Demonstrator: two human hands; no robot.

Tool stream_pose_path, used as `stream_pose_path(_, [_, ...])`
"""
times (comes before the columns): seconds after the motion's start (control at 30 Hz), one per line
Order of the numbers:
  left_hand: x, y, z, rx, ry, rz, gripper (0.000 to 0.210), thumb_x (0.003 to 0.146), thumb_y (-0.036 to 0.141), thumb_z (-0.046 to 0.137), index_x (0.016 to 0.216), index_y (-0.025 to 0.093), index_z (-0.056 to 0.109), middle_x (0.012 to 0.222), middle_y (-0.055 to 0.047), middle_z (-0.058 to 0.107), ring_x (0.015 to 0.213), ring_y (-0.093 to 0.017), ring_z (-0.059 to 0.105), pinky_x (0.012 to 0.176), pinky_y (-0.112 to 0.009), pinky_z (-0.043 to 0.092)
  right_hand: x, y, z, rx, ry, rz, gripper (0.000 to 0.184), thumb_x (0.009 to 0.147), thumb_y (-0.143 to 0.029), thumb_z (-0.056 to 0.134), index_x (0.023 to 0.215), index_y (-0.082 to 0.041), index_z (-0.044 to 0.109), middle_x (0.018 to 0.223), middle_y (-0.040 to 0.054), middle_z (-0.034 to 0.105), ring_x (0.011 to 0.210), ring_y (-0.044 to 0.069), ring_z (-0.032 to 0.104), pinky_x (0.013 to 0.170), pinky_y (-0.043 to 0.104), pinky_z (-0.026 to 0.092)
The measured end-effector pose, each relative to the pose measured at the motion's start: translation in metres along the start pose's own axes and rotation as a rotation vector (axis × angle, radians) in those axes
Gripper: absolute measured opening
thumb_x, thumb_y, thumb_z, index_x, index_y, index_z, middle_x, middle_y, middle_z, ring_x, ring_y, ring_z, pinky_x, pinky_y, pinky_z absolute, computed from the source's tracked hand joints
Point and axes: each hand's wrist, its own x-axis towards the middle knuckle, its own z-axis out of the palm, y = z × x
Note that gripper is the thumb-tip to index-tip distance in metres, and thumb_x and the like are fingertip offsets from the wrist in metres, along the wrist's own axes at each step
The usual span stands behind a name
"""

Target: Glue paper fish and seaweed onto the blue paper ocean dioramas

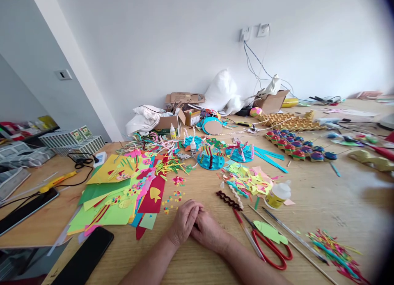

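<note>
The left hand (184, 222) and the right hand (211, 230) are resting together on the desk (197, 272), around the middle, toward its near edge. The fingers (194, 213) of the left hand are bending over those of the right hand, and both hands are lying closed against each other; whether the palms are covering some small thing, I cannot tell. Just beyond the left hand, coloured paper dots (177, 194) are lying loosely. Just beyond the right hand, a dark brown wavy strip (229, 200) is lying. To the right of this hand, scissors (255, 235) with red handles are lying, and a green paper fish (269, 230) is partly covering them. A glue bottle (278, 195) is standing farther toward the right edge. Toward the left edge, coloured paper sheets (106, 215) are overlapping in a pile, and a black phone (84, 256) is lying by the near left corner. Toward the far edge, decorated blue bases (211, 162) are standing close together, with painted rounded pieces (298, 153) lying to their right.
</note>
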Motion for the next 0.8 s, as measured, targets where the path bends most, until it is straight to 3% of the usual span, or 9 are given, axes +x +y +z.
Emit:
stream_pose_path(0.4, [-0.001,0.004,0.000,-0.013,0.026,-0.025,0.029,0.088,0.028,0.030,0.091,0.016,0.056,0.082,-0.006,0.059,0.081,-0.016,0.055,0.076,-0.028,0.043,0.000,0.000,-0.001,-0.028,0.002,0.035,0.020,0.071,-0.010,0.044,0.081,-0.014,0.061,0.080,0.0091,0.066,0.073,0.016,0.058,0.067,0.024,0.044])
stream_pose_path(0.63, [-0.003,-0.007,0.007,0.072,0.127,0.033,0.024,0.087,0.021,0.031,0.095,0.017,0.053,0.082,-0.005,0.058,0.079,-0.015,0.055,0.073,-0.027,0.044,-0.001,-0.002,-0.001,0.032,0.037,0.076,0.018,0.071,-0.011,0.043,0.075,-0.014,0.060,0.072,0.0066,0.065,0.063,0.014,0.057,0.059,0.021,0.042])
stream_pose_path(0.8, [0.002,0.026,-0.002,0.078,0.133,0.162,0.024,0.086,0.018,0.032,0.098,0.019,0.053,0.085,-0.006,0.058,0.082,-0.016,0.054,0.075,-0.028,0.043,-0.001,-0.002,-0.001,0.127,0.053,0.113,0.021,0.073,-0.013,0.041,0.080,-0.014,0.061,0.073,0.0073,0.064,0.064,0.015,0.057,0.058,0.022,0.042])
